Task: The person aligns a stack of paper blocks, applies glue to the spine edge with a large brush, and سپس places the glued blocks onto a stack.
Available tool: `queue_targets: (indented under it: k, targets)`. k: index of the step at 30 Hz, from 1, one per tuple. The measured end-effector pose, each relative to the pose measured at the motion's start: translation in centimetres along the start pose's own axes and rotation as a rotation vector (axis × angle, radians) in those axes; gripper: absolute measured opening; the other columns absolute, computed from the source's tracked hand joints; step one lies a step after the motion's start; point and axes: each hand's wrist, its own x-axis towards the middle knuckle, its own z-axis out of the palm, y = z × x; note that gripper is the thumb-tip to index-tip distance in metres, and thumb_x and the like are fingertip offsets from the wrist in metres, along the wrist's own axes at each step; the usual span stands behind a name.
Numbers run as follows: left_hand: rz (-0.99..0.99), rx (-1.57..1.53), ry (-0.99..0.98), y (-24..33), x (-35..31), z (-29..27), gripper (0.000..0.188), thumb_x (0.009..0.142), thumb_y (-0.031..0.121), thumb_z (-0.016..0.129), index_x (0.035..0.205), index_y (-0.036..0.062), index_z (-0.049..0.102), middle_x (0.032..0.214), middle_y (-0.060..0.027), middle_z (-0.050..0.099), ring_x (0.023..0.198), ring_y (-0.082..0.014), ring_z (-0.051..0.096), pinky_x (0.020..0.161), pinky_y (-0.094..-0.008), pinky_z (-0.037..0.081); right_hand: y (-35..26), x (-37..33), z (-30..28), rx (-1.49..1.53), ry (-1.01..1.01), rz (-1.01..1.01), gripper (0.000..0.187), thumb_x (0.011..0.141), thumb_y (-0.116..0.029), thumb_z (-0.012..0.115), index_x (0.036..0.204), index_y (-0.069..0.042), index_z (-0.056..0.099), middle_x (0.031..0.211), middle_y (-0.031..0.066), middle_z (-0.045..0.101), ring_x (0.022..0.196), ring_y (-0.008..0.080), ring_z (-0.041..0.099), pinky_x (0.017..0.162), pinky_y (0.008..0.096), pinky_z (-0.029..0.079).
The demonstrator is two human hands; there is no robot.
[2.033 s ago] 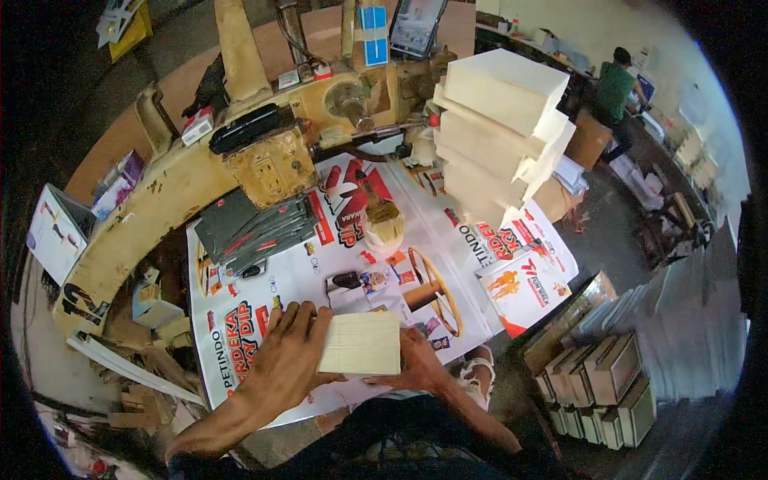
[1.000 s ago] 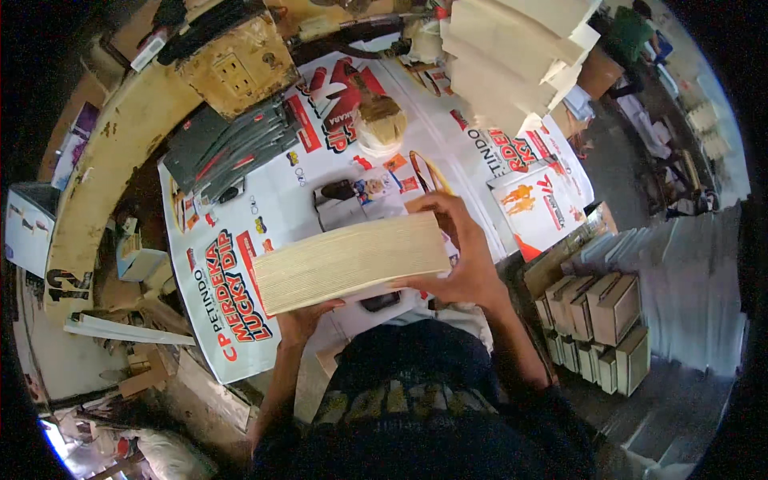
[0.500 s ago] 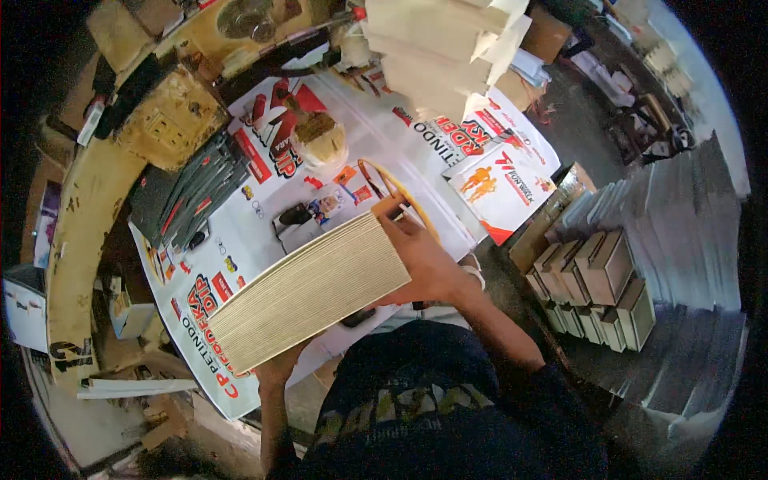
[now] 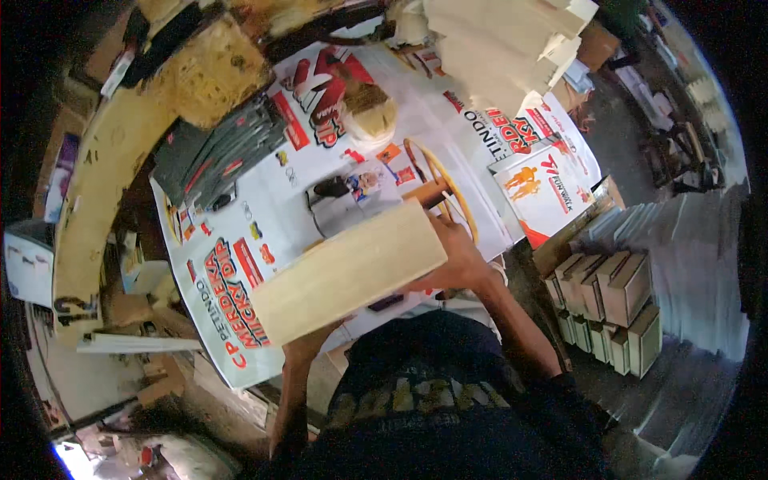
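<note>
Between my two hands is a thick, block-shaped stack of cream paper (image 4: 348,268), held slanting above the table with its long pale side toward me. My right hand (image 4: 456,254) is closed on the right end, fingers wrapped past the far corner. Under the lower left end, my left hand (image 4: 302,346) supports the stack; most of its fingers are hidden beneath. Beyond the stack lies a white printed banner sheet (image 4: 292,212) with red and black lettering. On it stand a pale tub (image 4: 372,132) with something brown on top and a pile of dark grey strips (image 4: 220,160).
A tall pile of cream sheets (image 4: 504,52) rises at the far right of the table. Near it lies a white printed card (image 4: 540,184). Thick book-like blocks (image 4: 604,288) and large sheet stacks (image 4: 688,272) fill the right side. A curved yellowish bench (image 4: 92,216) borders the left.
The stack now shows a smoother, paler side, where page lines showed before. Both hands still hold it. The whole view has shifted, so surroundings appear further right.
</note>
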Motion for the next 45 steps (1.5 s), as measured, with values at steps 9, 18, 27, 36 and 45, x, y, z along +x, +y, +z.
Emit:
queue_targets:
  k: [9, 18, 27, 36, 45]
  targets:
    - [-0.076, 0.242, -0.157, -9.3, -3.7, 0.9, 0.060, 0.081, 0.051, 0.078, 0.128, 0.0168, 0.064, 0.125, -0.0067, 0.066, 0.112, -0.0281, 0.061, 0.091, -0.0426, 0.050, 4.9, -3.8, -13.4, -0.070, 0.420, 0.189, 0.049, 0.077, -0.023, 0.083, 0.118, -0.004, 0.063, 0.125, 0.0166, 0.064, 0.120, 0.0296, 0.059, 0.106, 0.0384, 0.044]
    - [0.031, 0.437, -0.122, -6.3, -3.0, 0.2, 0.059, 0.081, 0.050, 0.077, 0.129, 0.0168, 0.064, 0.126, -0.0086, 0.065, 0.114, -0.0291, 0.060, 0.093, -0.0462, 0.049, 12.3, -4.8, -11.9, -0.716, 0.554, 0.296, 0.052, 0.099, -0.027, 0.055, 0.150, -0.018, 0.045, 0.158, 0.0172, 0.033, 0.146, 0.0382, 0.030, 0.120, 0.0496, 0.021]
    - [0.088, 0.304, -0.015, -11.9, -5.3, 3.8, 0.054, 0.086, 0.042, 0.074, 0.130, 0.0137, 0.061, 0.125, -0.0107, 0.065, 0.119, -0.0300, 0.058, 0.102, -0.0481, 0.044, 0.1, -2.2, -12.6, -0.103, 0.580, 0.110, 0.072, 0.091, -0.034, 0.065, 0.149, -0.001, 0.039, 0.149, 0.0237, 0.046, 0.146, 0.0366, 0.032, 0.121, 0.0452, 0.021]
    - [0.128, 0.330, 0.013, -7.9, -2.8, 3.7, 0.061, 0.084, 0.046, 0.075, 0.133, 0.0151, 0.058, 0.129, -0.0102, 0.062, 0.122, -0.0327, 0.055, 0.106, -0.0502, 0.040, -15.5, 3.2, -4.1, -0.718, -0.150, -0.443, 0.105, 0.073, -0.027, 0.076, 0.158, -0.008, 0.017, 0.160, 0.0303, 0.015, 0.141, 0.0444, 0.036, 0.118, 0.0635, 0.019]
    - [0.188, 0.418, 0.072, 1.0, 1.3, -0.5, 0.060, 0.083, 0.043, 0.077, 0.132, 0.0138, 0.060, 0.126, -0.0116, 0.063, 0.122, -0.0352, 0.055, 0.109, -0.0522, 0.037, -13.7, 3.4, -4.1, -0.586, -0.351, -0.341, 0.089, 0.068, -0.034, 0.078, 0.144, -0.009, 0.038, 0.128, 0.0199, 0.054, 0.114, 0.0384, 0.058, 0.101, 0.0515, 0.042]
